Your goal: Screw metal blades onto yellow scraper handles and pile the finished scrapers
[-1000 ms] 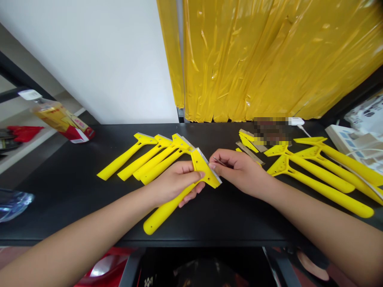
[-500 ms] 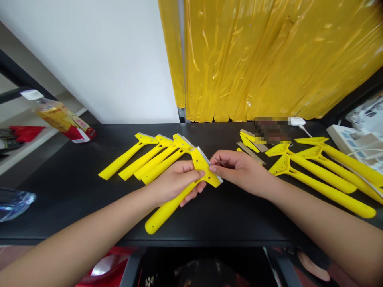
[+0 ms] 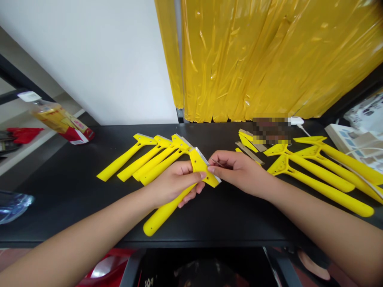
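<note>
Left hand (image 3: 176, 181) gripping scraper (image 3: 198, 164), right hand (image 3: 239, 171) pinching rod (image 3: 218, 162) beside scraper's metal edge (image 3: 202, 156), so any slip is risking a cut.

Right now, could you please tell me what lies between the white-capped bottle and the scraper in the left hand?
In the head view, four yellow scrapers lie on the black tabletop between the bottle and the held scraper.
</note>
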